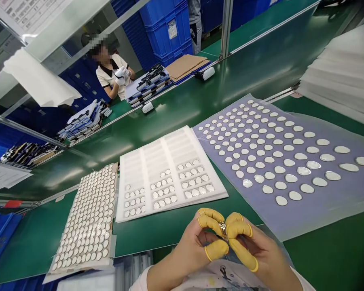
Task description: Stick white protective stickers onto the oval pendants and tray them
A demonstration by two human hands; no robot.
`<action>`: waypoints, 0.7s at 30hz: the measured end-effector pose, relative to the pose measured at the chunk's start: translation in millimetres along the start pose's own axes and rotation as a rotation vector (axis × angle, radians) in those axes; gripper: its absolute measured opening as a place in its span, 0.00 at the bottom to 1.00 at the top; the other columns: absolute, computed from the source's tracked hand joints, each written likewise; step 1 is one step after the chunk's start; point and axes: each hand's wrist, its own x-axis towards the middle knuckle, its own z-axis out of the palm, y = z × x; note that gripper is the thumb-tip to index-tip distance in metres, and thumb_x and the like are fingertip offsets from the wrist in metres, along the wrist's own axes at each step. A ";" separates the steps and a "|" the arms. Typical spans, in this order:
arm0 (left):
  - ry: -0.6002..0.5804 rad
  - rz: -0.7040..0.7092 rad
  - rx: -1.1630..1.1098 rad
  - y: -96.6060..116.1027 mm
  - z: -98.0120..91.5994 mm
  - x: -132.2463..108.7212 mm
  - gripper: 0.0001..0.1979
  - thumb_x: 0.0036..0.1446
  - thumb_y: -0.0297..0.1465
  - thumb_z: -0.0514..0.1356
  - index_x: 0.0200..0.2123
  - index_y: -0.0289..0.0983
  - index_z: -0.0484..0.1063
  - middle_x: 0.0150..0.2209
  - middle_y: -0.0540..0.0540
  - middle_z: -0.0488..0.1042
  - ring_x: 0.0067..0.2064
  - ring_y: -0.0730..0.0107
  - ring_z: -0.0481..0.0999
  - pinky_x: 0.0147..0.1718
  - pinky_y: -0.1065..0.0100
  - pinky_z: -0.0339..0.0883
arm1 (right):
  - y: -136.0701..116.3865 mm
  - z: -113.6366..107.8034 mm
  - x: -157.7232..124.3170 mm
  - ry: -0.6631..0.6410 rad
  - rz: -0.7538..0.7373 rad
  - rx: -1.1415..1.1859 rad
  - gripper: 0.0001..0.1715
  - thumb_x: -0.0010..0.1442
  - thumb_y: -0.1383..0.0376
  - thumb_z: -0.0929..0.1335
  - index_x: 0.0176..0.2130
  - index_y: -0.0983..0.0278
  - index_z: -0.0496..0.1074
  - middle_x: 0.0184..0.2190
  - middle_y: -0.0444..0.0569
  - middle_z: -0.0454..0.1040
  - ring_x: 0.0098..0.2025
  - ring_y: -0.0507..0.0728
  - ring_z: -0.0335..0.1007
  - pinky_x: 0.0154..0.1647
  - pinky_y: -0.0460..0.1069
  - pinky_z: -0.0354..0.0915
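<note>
Yellow finger cots cover several fingertips on both of my hands. My left hand (198,236) pinches a small shiny gold-and-silver metal part (222,228) from the left side. From the right, the fingers of my right hand (255,242) close on the same part, so it sits between the two sets of fingertips. Much of it is hidden, and its exact kind does not show. Just beyond my hands lies a white foam tray (157,151) with some slots holding small oval white-faced pieces (197,193). To the right, a purple sheet (261,214) carries rows of similar white ovals (289,163).
A board (87,214) densely covered with white ovals lies on the green bench (145,240) at left. White sheets (346,72) are stacked at far right. Across the conveyor (261,68), a gloved co-worker (115,76) sits behind stacked trays (148,87). Blue crates (166,36) stand behind.
</note>
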 end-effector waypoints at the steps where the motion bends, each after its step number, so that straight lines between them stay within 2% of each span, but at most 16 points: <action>1: 0.000 -0.004 -0.001 0.2 -1.1 -1.2 0.17 0.52 0.42 0.70 0.38 0.38 0.72 0.48 0.41 0.65 0.39 0.68 0.74 0.35 0.64 0.76 | -0.9 1.6 0.1 -0.003 -0.007 -0.022 0.09 0.64 0.59 0.70 0.31 0.57 0.73 0.28 0.45 0.63 0.27 0.54 0.62 0.25 0.48 0.66; 5: 0.049 0.026 0.069 3.1 -4.8 -3.7 0.16 0.52 0.41 0.71 0.35 0.37 0.73 0.45 0.40 0.69 0.45 0.62 0.73 0.39 0.64 0.76 | -4.5 5.2 1.2 0.019 -0.116 -0.139 0.07 0.64 0.63 0.69 0.32 0.56 0.73 0.27 0.44 0.63 0.25 0.53 0.58 0.23 0.47 0.62; 10: 0.062 0.031 0.044 8.3 -3.6 -6.4 0.16 0.52 0.40 0.71 0.33 0.36 0.70 0.43 0.42 0.71 0.41 0.69 0.74 0.40 0.66 0.74 | -5.8 5.3 2.8 -0.014 -0.214 -0.202 0.08 0.64 0.69 0.68 0.35 0.55 0.72 0.28 0.44 0.62 0.26 0.54 0.58 0.23 0.46 0.60; 13: 0.078 0.000 -0.023 6.8 -2.9 -8.6 0.20 0.50 0.40 0.72 0.38 0.37 0.68 0.44 0.42 0.72 0.38 0.72 0.75 0.40 0.66 0.74 | -5.9 5.5 3.4 -0.025 -0.230 -0.205 0.09 0.64 0.70 0.68 0.36 0.54 0.72 0.29 0.44 0.62 0.27 0.54 0.59 0.23 0.46 0.59; 16: 0.077 -0.014 -0.004 3.5 -5.5 -10.7 0.24 0.51 0.41 0.72 0.45 0.39 0.66 0.47 0.42 0.72 0.40 0.71 0.76 0.46 0.62 0.74 | -1.7 4.6 1.4 -0.047 -0.238 -0.208 0.09 0.65 0.69 0.67 0.37 0.54 0.72 0.30 0.45 0.62 0.28 0.54 0.58 0.23 0.46 0.60; 19: 0.047 0.166 0.163 1.4 -11.4 -11.9 0.27 0.57 0.39 0.68 0.56 0.43 0.61 0.48 0.42 0.72 0.46 0.66 0.76 0.51 0.57 0.72 | 6.3 2.2 -0.4 0.001 -0.216 -0.161 0.04 0.68 0.64 0.66 0.41 0.53 0.71 0.31 0.44 0.62 0.26 0.53 0.56 0.24 0.46 0.61; 21: 0.020 0.371 0.403 1.3 -15.8 -11.9 0.29 0.61 0.36 0.65 0.62 0.47 0.57 0.48 0.42 0.71 0.49 0.63 0.74 0.54 0.54 0.71 | 10.3 0.9 1.0 0.016 -0.153 -0.131 0.08 0.69 0.56 0.65 0.45 0.54 0.71 0.31 0.44 0.62 0.25 0.53 0.55 0.24 0.47 0.62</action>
